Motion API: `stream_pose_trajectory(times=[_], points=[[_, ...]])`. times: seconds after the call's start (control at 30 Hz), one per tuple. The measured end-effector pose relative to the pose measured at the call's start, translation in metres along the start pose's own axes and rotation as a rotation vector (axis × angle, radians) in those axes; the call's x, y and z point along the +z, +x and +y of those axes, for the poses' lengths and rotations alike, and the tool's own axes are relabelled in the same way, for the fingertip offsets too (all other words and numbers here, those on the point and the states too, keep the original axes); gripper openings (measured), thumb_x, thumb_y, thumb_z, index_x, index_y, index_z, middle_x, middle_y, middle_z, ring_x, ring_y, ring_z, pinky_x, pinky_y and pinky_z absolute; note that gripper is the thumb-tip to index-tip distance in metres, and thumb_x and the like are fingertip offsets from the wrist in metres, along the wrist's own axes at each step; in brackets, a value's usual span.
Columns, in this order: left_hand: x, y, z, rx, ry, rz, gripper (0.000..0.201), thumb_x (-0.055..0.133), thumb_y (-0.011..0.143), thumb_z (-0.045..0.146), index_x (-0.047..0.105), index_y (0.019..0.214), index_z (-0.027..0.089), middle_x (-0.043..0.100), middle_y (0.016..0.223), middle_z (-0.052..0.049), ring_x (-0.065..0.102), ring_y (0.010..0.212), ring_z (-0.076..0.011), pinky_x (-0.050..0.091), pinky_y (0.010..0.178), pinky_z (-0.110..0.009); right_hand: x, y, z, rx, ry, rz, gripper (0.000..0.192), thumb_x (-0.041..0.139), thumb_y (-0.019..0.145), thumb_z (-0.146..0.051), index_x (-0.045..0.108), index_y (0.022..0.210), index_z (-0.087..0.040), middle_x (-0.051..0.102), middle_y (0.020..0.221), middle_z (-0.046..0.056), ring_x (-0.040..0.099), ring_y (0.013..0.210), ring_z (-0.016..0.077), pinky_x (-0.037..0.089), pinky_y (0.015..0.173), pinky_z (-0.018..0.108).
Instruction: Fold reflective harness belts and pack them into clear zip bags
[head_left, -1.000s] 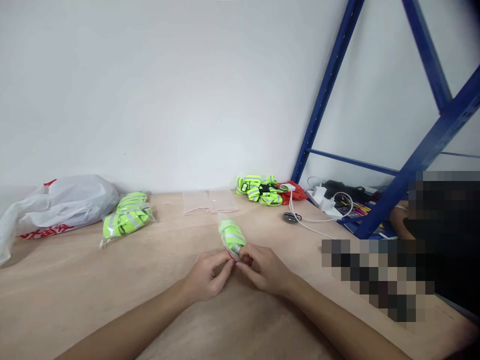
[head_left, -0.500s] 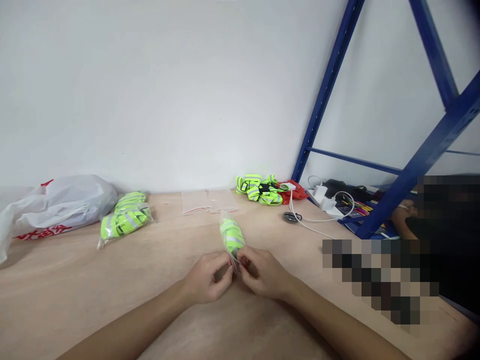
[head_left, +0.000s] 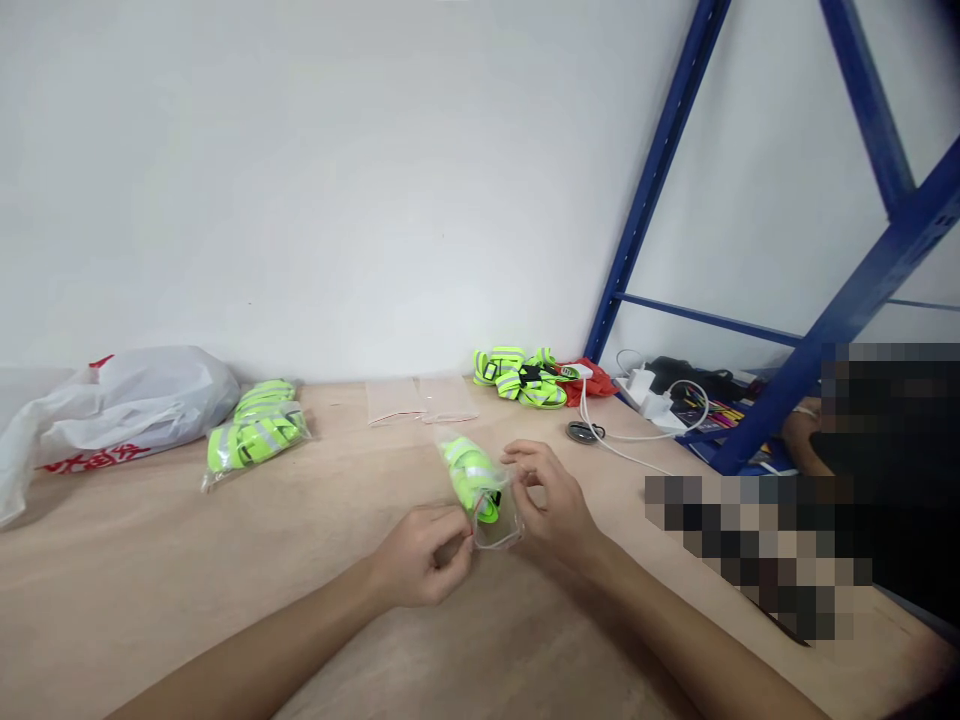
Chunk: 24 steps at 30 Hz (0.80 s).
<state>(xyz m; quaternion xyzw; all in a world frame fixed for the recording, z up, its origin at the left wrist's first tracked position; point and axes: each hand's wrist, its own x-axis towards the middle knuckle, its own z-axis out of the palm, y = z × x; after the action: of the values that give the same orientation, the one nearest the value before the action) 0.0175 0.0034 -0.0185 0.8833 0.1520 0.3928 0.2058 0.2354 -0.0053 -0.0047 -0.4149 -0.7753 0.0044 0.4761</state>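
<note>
change: right hand point(head_left: 551, 497) has lifted off the bag mouth since a second ago and opened up; left hand point(head_left: 424, 553) stays pinched on the corner; small clear bag point(head_left: 480, 490) now lies tilted with its mouth gaping
far left: white plastic bag point(head_left: 120, 405) with red print, slumped on the table point(head_left: 150, 590)
left-centre: filled packs point(head_left: 255, 432) of neon-green bands, stacked near the wall
left hand grip: narrow pinch, holding the near edge of the small clear bag
bag location: table centre, between both hands, a rolled green reflective band point(head_left: 471, 476) inside, end poking toward the mouth
right hand grip: fingers spread loosely, holding nothing; fingertips just beside the bag's far rim, contact cannot be told
behind: empty flat bags point(head_left: 420, 399) by the wall
right: loose green bands point(head_left: 521, 375), chargers and cables point(head_left: 645, 405), blue rack point(head_left: 847, 300)
far right: another person, blurred
step: judged mid-bagging, band in but mouth unsealed
next move calls for: tucking the band fully in, then both hands pressing the strip shut along the mouth
</note>
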Motion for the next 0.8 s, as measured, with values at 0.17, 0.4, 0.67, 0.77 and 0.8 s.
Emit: stream_pose_trajectory(times=[0.17, 0.4, 0.67, 0.77, 0.8], points=[[0.003, 0.001, 0.001, 0.02, 0.025, 0.015, 0.015, 0.045, 0.092, 0.014, 0.048, 0.078, 0.021, 0.054, 0.064, 0.001, 0.049, 0.059, -0.013, 0.037, 0.058, -0.023, -0.005, -0.002, 0.011, -0.087, 0.043, -0.118, 0.029, 0.046, 0.089, -0.013, 0.07, 0.079, -0.026, 0.066, 0.126, 0.01, 0.069, 0.101, 0.0212, 0.058, 0.078, 0.033], [0.003, -0.001, -0.005, 0.0, 0.033, 0.05, 0.014, 0.044, 0.095, 0.017, 0.053, 0.085, 0.02, 0.063, 0.073, -0.004, 0.057, 0.066, -0.0141, 0.042, 0.063, -0.022, -0.002, 0.006, -0.004, 0.132, 0.047, -0.223, 0.035, 0.067, 0.085, -0.026, 0.068, 0.12, -0.029, 0.067, 0.128, 0.009, 0.064, 0.118, 0.0268, 0.052, 0.102, 0.043], [0.005, 0.002, -0.006, 0.054, 0.163, 0.001, 0.016, 0.043, 0.095, 0.018, 0.053, 0.082, 0.02, 0.061, 0.067, -0.002, 0.055, 0.062, -0.0138, 0.043, 0.063, -0.024, -0.003, 0.004, -0.01, 0.214, -0.013, -0.421, 0.045, 0.069, 0.081, -0.022, 0.062, 0.125, -0.028, 0.055, 0.143, 0.009, 0.057, 0.128, 0.0269, 0.049, 0.102, 0.039], [0.008, 0.003, -0.007, 0.098, 0.203, -0.007, 0.017, 0.043, 0.093, 0.017, 0.05, 0.079, 0.021, 0.06, 0.067, -0.002, 0.055, 0.061, -0.0142, 0.043, 0.062, -0.025, -0.001, 0.004, -0.013, 0.304, -0.136, -0.495, 0.048, 0.068, 0.082, -0.026, 0.059, 0.129, -0.028, 0.052, 0.146, 0.01, 0.058, 0.127, 0.0279, 0.053, 0.095, 0.039], [0.009, 0.003, -0.007, 0.111, 0.217, -0.008, 0.017, 0.043, 0.093, 0.017, 0.049, 0.078, 0.021, 0.06, 0.067, -0.002, 0.055, 0.061, -0.0145, 0.043, 0.062, -0.025, 0.001, 0.004, -0.014, 0.336, -0.176, -0.507, 0.052, 0.067, 0.082, -0.028, 0.057, 0.133, -0.027, 0.05, 0.148, 0.011, 0.057, 0.127, 0.0287, 0.053, 0.094, 0.039]])
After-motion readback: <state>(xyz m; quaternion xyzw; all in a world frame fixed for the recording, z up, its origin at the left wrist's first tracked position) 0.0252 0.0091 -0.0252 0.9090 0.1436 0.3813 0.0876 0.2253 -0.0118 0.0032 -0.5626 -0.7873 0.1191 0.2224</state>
